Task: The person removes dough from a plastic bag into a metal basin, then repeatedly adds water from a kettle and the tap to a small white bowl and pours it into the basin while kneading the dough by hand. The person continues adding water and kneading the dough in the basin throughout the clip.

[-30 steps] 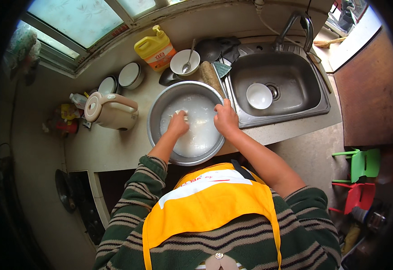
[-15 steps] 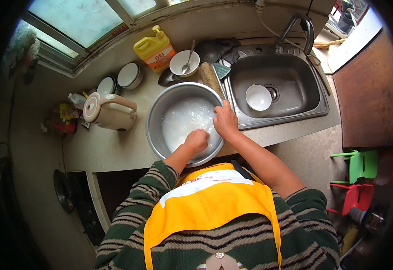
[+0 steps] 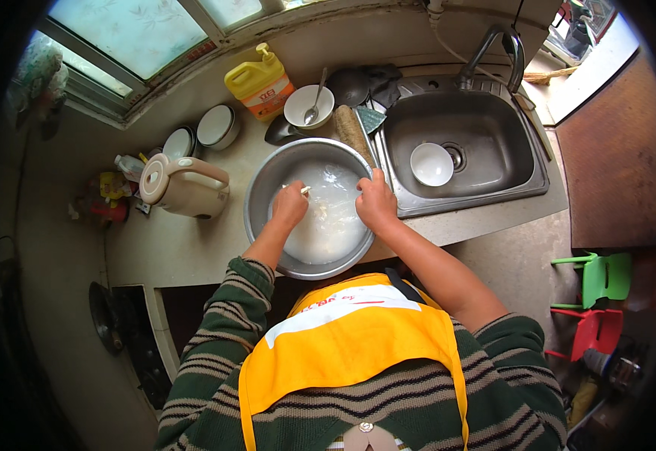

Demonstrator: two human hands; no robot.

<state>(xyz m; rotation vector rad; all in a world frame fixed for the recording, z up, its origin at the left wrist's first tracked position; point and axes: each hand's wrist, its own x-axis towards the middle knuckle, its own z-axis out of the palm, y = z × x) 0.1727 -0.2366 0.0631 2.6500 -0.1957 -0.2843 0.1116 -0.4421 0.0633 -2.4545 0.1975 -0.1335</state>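
A large grey metal basin (image 3: 260,231) stands on the counter in front of me, holding cloudy white liquid (image 3: 326,218) with pale lumps. My left hand (image 3: 289,206) is closed in a fist inside the basin, over the left part of the liquid. A pale stick-like thing (image 3: 305,189) pokes out of that fist; most of it is hidden by the fingers. At the basin's right side, my right hand (image 3: 377,201) grips the rim, fingers over the edge.
Right of the basin is a metal sink (image 3: 486,177) with a white bowl (image 3: 432,164) and a faucet (image 3: 497,52). A beige kettle (image 3: 185,188) stands left. Behind are a yellow jug (image 3: 263,84), a bowl with a spoon (image 3: 298,113), stacked bowls (image 3: 217,126) and a brown cylinder (image 3: 352,134).
My left hand has swept from the near right of the basin to its left side, and the liquid has swirled. My right hand stays on the rim.
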